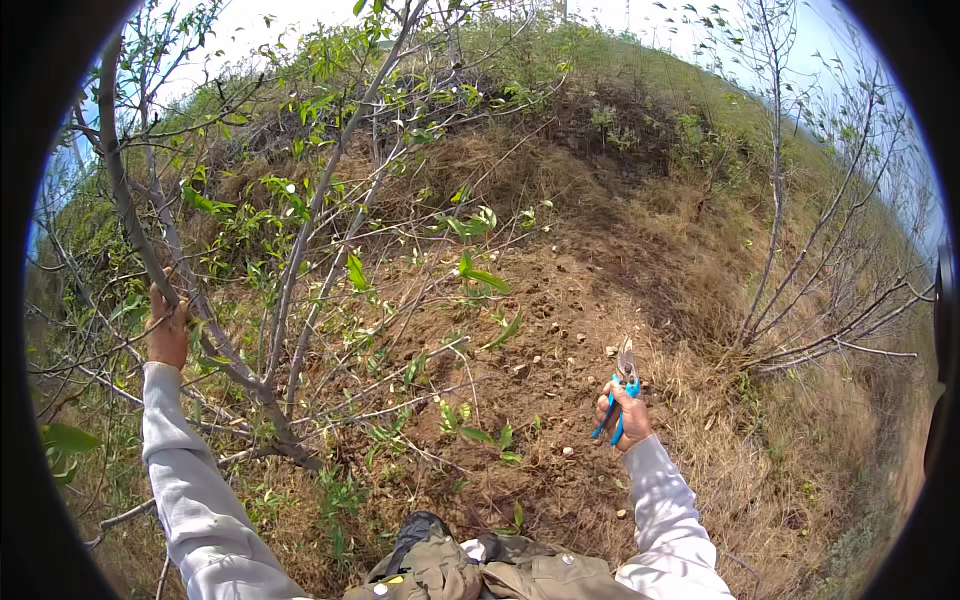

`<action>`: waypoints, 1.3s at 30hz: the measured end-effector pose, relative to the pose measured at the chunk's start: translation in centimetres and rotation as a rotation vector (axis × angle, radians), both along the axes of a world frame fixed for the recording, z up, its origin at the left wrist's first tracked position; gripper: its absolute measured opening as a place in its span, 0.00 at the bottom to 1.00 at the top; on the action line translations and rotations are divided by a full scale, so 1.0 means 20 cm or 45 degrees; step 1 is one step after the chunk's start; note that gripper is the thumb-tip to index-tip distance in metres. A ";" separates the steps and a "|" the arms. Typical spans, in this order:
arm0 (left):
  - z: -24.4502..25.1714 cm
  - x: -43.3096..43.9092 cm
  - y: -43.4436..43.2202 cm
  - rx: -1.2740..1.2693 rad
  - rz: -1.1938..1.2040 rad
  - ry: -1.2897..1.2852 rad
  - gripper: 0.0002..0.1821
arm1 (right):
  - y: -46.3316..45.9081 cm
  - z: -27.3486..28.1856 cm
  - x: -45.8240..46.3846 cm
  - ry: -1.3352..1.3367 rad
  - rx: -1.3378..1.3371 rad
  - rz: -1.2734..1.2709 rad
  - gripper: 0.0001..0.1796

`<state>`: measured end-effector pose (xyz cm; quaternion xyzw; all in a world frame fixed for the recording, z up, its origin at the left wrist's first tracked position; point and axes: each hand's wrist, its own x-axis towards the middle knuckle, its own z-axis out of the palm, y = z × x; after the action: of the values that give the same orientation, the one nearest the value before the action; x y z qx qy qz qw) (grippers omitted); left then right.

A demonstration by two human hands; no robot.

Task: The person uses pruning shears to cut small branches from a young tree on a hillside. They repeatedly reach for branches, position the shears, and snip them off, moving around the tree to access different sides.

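Observation:
My left hand [167, 327] is wrapped around a grey branch of a small leafy tree [255, 386], at the left of the view. Several limbs rise and spread from the tree's low trunk, which leans near the ground. In my right hand [632, 417] is a pair of pruning shears [627, 375] with blue handles, held well to the right of the tree. Their metal blades point up and away from me, touching no branch. Whether the blades are fully closed is hard to tell.
Dry brown soil with small stones [555, 328] lies before me. A second, mostly bare shrub [757, 330] grows at the right amid dry grass [720, 465]. Behind, a weedy slope [600, 112] rises. Thin cut-looking twigs [420, 401] stick out from the tree towards the middle.

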<state>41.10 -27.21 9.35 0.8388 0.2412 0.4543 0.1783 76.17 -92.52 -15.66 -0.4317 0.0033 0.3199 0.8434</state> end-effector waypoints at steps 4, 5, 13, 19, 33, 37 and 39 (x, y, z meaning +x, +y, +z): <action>-0.06 0.00 0.07 0.008 0.042 -0.053 0.31 | -0.40 -0.60 -0.40 0.391 -0.219 -0.205 0.16; -0.08 -0.01 0.10 0.037 0.042 -0.070 0.32 | -0.45 -0.72 -0.51 0.511 -0.381 -0.301 0.17; -0.16 0.03 0.23 0.195 0.556 -0.100 0.27 | -0.60 -1.17 -1.03 0.520 -0.716 -0.079 0.17; -0.29 -0.10 0.56 0.225 0.354 -0.232 0.14 | -0.64 -1.28 -0.83 0.105 -1.261 0.244 0.31; -0.32 -0.57 0.59 0.055 0.711 0.337 0.36 | -0.16 -1.00 0.44 0.363 -0.737 0.179 0.17; -0.27 -0.56 0.46 0.410 0.729 0.575 0.43 | -0.04 -0.97 0.70 0.185 -0.762 0.228 0.19; -0.28 -0.61 0.46 0.427 0.635 0.528 0.44 | 0.02 -0.91 0.75 0.304 -0.639 0.216 0.20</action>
<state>28.99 -18.05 3.73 0.8461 0.3916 0.3373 -0.1307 91.26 -92.15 -33.96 -0.5850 0.1455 0.4272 0.6739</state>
